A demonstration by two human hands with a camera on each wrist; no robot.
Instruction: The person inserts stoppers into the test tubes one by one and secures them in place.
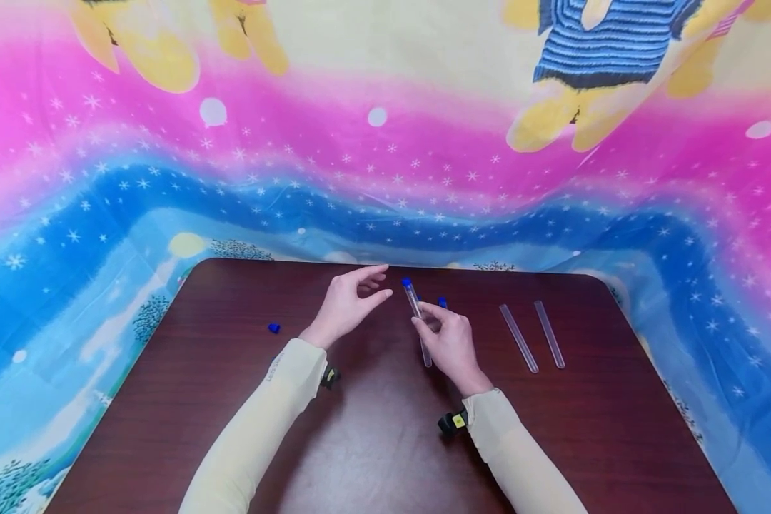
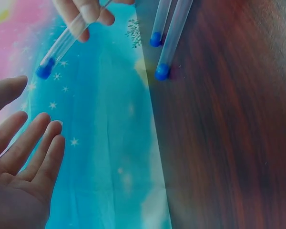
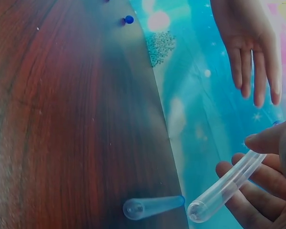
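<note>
My right hand (image 1: 451,344) pinches a clear test tube (image 1: 426,351) with a blue cap (image 1: 407,283) on its upper end, held tilted above the table. In the right wrist view, thumb and fingers close around this tube (image 3: 224,191), its rounded bottom toward the camera. To the left of the capped end is my left hand (image 1: 343,303), fingers extended, thumb apart, holding nothing. The left wrist view shows its palm (image 2: 24,186) beside the cap (image 2: 46,69), not touching it. Two more blue-capped tubes (image 2: 175,38) lie on the table, mostly hidden behind my right hand in the head view.
Two clear tubes without visible caps (image 1: 519,339) (image 1: 549,334) lie side by side on the right of the dark wooden table (image 1: 373,457). A loose blue cap (image 1: 273,328) sits on the left. A patterned cloth (image 1: 334,164) hangs along the table's back and sides.
</note>
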